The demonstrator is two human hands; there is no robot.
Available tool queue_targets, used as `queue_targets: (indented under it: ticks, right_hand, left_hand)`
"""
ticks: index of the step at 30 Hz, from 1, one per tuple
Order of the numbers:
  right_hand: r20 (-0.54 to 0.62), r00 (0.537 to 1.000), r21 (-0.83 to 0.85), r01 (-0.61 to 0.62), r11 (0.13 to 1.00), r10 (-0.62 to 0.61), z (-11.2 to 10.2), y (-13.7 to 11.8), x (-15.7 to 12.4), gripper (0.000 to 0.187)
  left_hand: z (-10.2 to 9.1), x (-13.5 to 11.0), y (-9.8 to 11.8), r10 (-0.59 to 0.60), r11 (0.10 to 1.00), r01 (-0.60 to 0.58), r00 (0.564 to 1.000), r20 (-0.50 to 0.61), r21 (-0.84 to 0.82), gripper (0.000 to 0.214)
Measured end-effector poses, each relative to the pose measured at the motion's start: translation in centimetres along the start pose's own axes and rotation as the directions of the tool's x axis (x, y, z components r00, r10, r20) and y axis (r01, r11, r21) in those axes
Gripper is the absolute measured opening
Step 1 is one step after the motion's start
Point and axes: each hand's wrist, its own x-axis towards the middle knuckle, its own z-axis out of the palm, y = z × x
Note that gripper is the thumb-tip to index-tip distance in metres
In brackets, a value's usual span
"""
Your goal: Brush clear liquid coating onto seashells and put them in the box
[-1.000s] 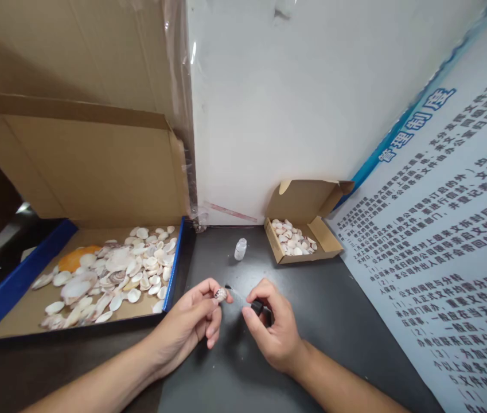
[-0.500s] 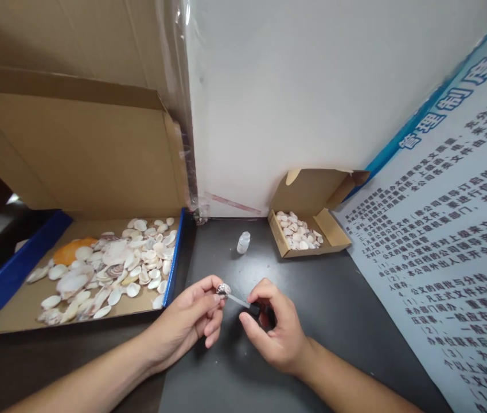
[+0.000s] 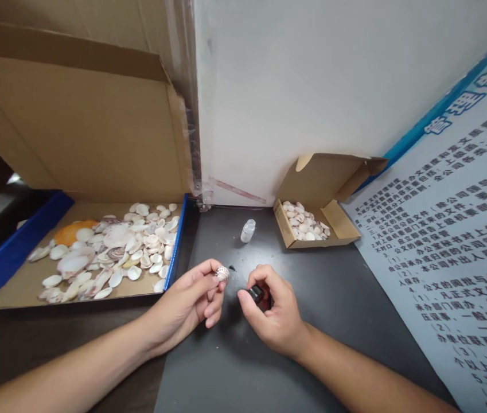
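A small dark-speckled shell (image 3: 221, 274) is pinched between the thumb and fingertips of my left hand (image 3: 195, 298). My right hand (image 3: 271, 312), a short way to the right, is closed around the black cap (image 3: 255, 294) of a brush applicator. Its pale stem cannot be made out now; a small dark spot shows by the shell, and whether that is the brush tip I cannot tell. Beyond both hands, a small clear bottle (image 3: 248, 231) with a whitish label stands on the dark table (image 3: 209, 373).
On the left lies an open blue-edged cardboard box (image 3: 15, 287) holding many white shells and an orange one. A smaller open carton (image 3: 333, 172) with pale shells sits at the back right. A white panel (image 3: 277, 86) rises behind, and a printed board (image 3: 454, 229) leans at the right.
The cap has turned and drawn back from the shell, so the stem that pointed at it no longer shows. The shell has tilted in my left hand. The whole view has shifted slightly.
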Motion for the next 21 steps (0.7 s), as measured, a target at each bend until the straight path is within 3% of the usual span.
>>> queue_targets:
  ticks: [6, 11, 21]
  right_hand:
    - [0.09, 0.99, 0.007, 0.111, 0.994, -0.111, -0.36, 0.14, -0.14, 0.009]
    - [0.054, 0.997, -0.02, 0.052, 0.998, -0.051, -0.52, 0.15, -0.2, 0.007]
    - [0.163, 0.986, -0.045, 0.04, 0.998, -0.032, -0.55, 0.13, -0.24, 0.015]
  left_hand:
    - [-0.08, -0.09, -0.04, -0.014, 1.0, 0.014, 1.0, -0.003, -0.003, 0.014]
    - [0.02, -0.23, 0.05, -0.02, 1.0, 0.02, 1.0, -0.004, 0.005, 0.014]
    - [-0.1, -0.16, -0.08, -0.018, 1.0, 0.018, 1.0, 0.003, 0.018, 0.012]
